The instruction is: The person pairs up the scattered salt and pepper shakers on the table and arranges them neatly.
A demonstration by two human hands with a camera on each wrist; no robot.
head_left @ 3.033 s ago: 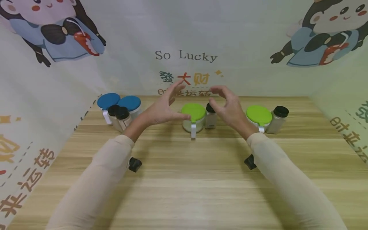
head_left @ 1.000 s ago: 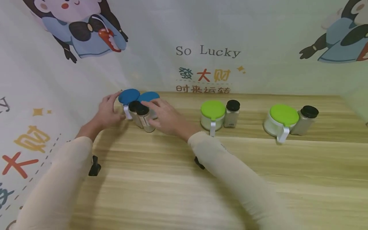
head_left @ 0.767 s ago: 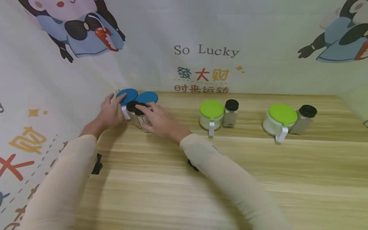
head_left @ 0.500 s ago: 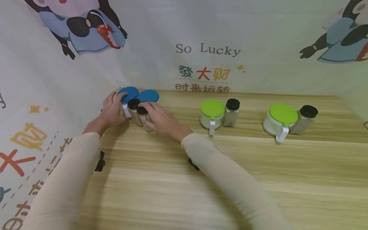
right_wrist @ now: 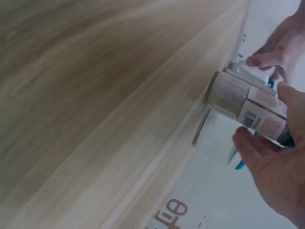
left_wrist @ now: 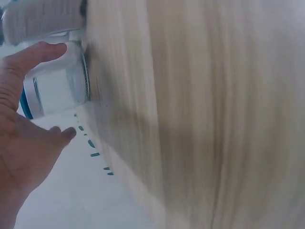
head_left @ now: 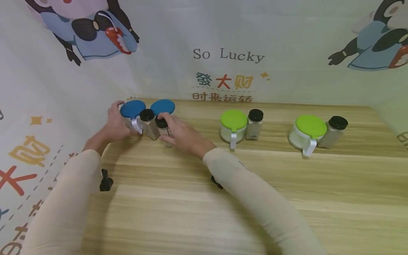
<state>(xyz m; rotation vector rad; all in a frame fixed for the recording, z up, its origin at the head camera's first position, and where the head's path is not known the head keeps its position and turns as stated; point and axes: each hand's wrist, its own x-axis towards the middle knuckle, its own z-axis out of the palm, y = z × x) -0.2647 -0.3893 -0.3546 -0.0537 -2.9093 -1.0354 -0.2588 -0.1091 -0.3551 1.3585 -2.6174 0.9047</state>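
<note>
My left hand (head_left: pixel 116 124) grips a clear jar with a blue lid (head_left: pixel 132 108) and white handle at the back left of the table. In the left wrist view the thumb lies across the front of this jar (left_wrist: pixel 59 90). My right hand (head_left: pixel 185 136) holds a black-capped spice bottle (head_left: pixel 164 129), its fingers at the cap and side. The right wrist view shows the printed label on this bottle (right_wrist: pixel 267 112), between thumb and fingers. A second black-capped bottle (head_left: pixel 149 126) stands between the two held things. Behind them is another blue-lidded jar (head_left: pixel 163 106), partly hidden.
Farther right stand a green-lidded jar (head_left: pixel 233 122) with a black-capped bottle (head_left: pixel 254 125), then another green-lidded jar (head_left: pixel 309 129) beside a similar bottle (head_left: pixel 333 132). A printed cloth (head_left: pixel 165 42) hangs along the back and sides of the wooden table (head_left: pixel 191 205).
Both hands came from the middle to the back left. In the last half second the left blue-lidded jar shifted left and its handle turned; the front bottle moved slightly right, away from its neighbour.
</note>
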